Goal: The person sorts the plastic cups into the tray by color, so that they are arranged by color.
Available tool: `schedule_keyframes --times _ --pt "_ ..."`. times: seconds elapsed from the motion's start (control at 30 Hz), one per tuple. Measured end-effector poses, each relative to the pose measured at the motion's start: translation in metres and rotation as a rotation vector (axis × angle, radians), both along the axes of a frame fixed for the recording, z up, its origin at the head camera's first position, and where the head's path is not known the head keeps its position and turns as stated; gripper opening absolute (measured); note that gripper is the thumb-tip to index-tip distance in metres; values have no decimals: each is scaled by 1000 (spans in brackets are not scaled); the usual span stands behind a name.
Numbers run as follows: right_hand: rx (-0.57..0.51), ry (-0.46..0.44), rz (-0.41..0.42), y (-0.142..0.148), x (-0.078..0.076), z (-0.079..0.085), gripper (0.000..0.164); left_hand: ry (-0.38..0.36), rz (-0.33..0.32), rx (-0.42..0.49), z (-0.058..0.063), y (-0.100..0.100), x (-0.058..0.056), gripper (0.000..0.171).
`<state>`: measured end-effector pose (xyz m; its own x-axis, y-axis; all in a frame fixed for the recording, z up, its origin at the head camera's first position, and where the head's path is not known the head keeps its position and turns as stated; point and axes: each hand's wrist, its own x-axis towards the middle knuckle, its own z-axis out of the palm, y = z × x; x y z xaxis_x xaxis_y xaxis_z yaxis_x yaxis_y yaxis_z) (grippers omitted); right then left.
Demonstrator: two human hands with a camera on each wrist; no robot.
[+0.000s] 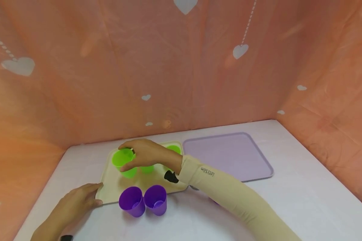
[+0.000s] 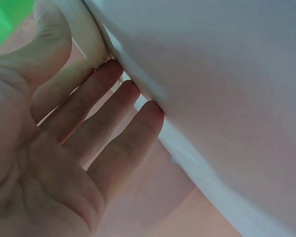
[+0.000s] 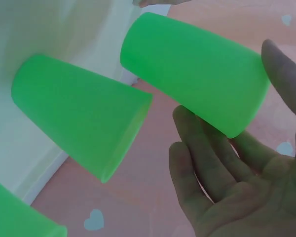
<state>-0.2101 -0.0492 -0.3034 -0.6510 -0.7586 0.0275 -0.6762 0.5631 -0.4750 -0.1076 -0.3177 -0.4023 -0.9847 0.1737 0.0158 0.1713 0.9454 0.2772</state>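
Observation:
My right hand grips a green cup near its rim, thumb on one side and fingers on the other. This cup is over the left part of the cream tray; I cannot tell whether its base touches. Beside it a second green cup stands on the tray, partly hidden by my hand. A third green cup shows behind my right wrist. My left hand holds the tray's front left corner between thumb and fingers, with the fingertips low by the white tabletop.
Two purple cups stand mouth up, side by side, before the cream tray. A purple bit peeks out under my right sleeve. To the right lies a lilac tray. Orange cloth with hearts encloses the table.

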Motion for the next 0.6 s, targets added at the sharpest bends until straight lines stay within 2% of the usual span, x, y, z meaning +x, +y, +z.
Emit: schedule_keyframes --times 0.27,0.6 --pt "38 27 6 -17 -16 -5 72 -28 4 -17 3 -1 -3 60" --pt "69 8 -15 -25 -24 -16 72 -60 8 -35 5 3 -7 63"
